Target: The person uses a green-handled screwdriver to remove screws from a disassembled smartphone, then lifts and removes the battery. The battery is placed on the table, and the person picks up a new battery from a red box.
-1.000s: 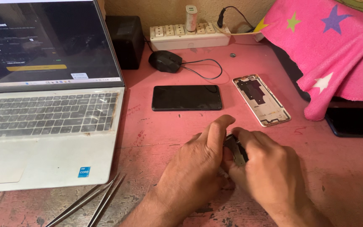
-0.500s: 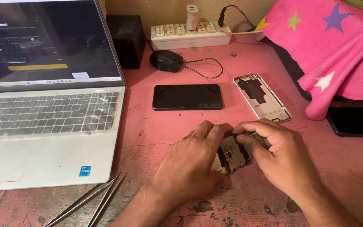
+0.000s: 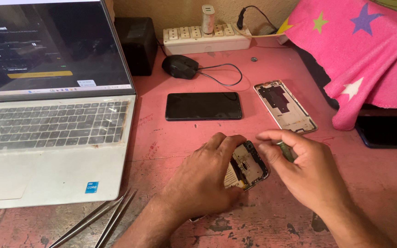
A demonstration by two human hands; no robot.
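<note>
The left hand (image 3: 203,181) clamps the opened phone (image 3: 246,165) near the table's (image 3: 272,216) front edge; the right hand (image 3: 309,172) pinches a slim tool (image 3: 285,150). Light, fragile board: edges look safest.

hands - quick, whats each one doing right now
Left hand: closed over the opened phone, pinning it to the pink table.
Right hand: fingers pinched on a small greenish tool beside the phone.

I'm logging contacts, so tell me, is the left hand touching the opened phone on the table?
Touching. The head view shows the left hand lying over the opened phone, fingers curled on its edge.
</note>
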